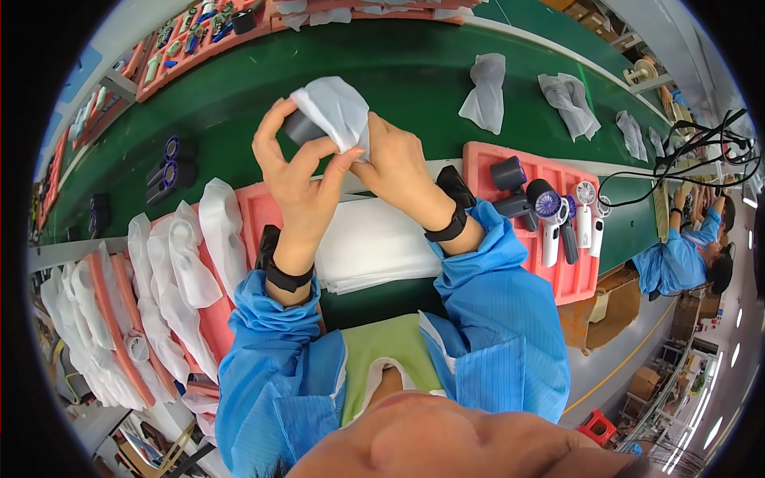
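Over the green bench I hold a dark grey rounded object [301, 127], which looks like a handheld fan, partly covered by a thin white bag [333, 102]. My left hand [307, 171] curls around the dark part, its thumb and index finger pinching the bag's edge. My right hand [397, 163] is closed on the bag's right side, some of its fingers hidden behind it. A stack of flat white bags [374, 243] lies beneath my wrists. Right of it, a pink tray [478, 163] holds several handheld fans [548, 203], some dark grey, some white.
At left, pink trays [253, 211] carry several fans in white bags [221, 231]. Dark fans [170, 171] lie on the bench [382, 64] at far left. Bagged items [484, 92] are spread along its far right. Black cables [709, 151] hang at right, near another person [677, 255].
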### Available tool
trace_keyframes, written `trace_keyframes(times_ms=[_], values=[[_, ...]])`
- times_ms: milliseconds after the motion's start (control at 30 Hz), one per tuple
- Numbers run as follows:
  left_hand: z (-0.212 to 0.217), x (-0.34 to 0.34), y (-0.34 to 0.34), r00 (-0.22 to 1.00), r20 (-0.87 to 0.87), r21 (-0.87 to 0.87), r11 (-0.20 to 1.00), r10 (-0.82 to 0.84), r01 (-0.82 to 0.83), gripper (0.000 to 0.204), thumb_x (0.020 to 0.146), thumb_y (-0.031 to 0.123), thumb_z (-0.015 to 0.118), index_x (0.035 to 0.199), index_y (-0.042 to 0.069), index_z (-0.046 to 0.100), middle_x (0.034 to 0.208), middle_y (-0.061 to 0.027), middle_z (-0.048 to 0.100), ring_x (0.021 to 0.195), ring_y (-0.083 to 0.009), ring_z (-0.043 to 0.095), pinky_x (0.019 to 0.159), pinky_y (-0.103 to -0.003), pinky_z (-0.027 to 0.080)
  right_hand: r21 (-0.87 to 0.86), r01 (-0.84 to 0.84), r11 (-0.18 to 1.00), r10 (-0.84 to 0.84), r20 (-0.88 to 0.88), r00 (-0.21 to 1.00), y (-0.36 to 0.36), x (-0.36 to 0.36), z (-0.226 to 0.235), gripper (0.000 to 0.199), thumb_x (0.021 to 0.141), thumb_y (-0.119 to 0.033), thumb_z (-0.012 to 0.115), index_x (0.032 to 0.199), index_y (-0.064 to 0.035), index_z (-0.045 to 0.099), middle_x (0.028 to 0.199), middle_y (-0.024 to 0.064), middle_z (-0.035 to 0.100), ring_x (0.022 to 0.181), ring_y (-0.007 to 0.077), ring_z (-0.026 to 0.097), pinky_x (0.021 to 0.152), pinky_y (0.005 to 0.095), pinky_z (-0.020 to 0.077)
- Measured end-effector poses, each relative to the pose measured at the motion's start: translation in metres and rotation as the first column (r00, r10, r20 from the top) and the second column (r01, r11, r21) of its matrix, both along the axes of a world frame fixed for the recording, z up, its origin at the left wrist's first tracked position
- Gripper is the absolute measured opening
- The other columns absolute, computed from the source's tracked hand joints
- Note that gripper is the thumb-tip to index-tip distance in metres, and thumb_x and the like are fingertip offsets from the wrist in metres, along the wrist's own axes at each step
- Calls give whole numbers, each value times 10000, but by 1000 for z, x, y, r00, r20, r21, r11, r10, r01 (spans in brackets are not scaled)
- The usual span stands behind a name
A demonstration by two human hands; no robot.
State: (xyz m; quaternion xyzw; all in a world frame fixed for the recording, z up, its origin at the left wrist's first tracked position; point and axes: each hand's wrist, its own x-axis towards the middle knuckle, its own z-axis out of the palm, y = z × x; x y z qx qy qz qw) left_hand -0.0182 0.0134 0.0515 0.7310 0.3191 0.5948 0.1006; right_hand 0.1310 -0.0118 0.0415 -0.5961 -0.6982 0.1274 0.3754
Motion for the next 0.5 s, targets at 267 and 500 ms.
trace_keyframes(times_ms=[267,500], values=[[-4,-13,7,980,199,-249,968,9,42,167,705,77,805,817,59,682,1186,-84,559,1062,-241,552,892,-352,444,-285,-387,877,211,-495,843,-1,14,0,435,807,-197,731,1131,45,570,823,81,630,671,190,593,583,328,468],[-3,-34,0,985,120,-209,973,124,-97,154,709,68,796,789,42,668,1114,-66,588,987,-226,574,837,-335,468,-391,-476,788,63,-717,694,-15,0,14,390,847,-207,724,1163,-11,607,816,-13,610,656,44,530,531,212,411]])
